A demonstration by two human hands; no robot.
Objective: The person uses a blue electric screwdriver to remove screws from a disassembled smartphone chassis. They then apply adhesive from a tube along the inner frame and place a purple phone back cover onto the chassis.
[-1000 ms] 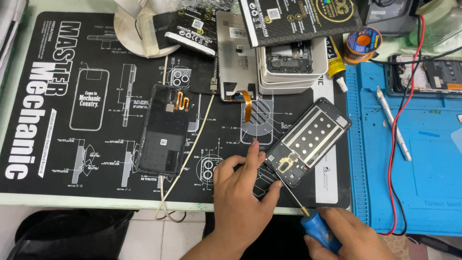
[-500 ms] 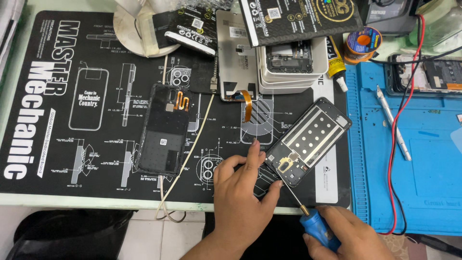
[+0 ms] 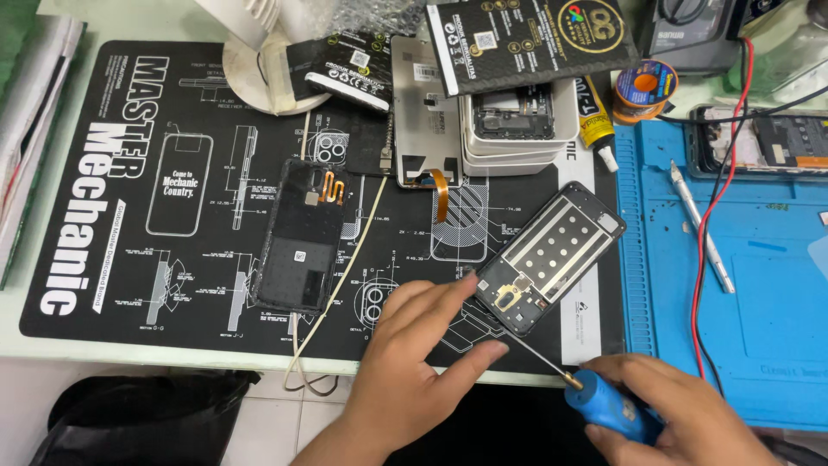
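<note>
A black phone frame (image 3: 552, 255) with a dotted metal plate lies tilted on the black work mat (image 3: 172, 190). My left hand (image 3: 414, 362) rests at its lower left corner, fingers touching the mat and the frame's edge. My right hand (image 3: 681, 418) grips a blue-handled screwdriver (image 3: 604, 406), whose thin shaft reaches up to the frame's lower part near a gold-coloured piece (image 3: 507, 296).
A black phone back cover (image 3: 302, 237) lies left of centre with a beige cable (image 3: 345, 267) beside it. Boxes, a grey phone part (image 3: 423, 112) and a solder spool (image 3: 645, 86) crowd the far edge. A blue mat (image 3: 759, 285) with tweezers (image 3: 703, 229) and a red wire lies right.
</note>
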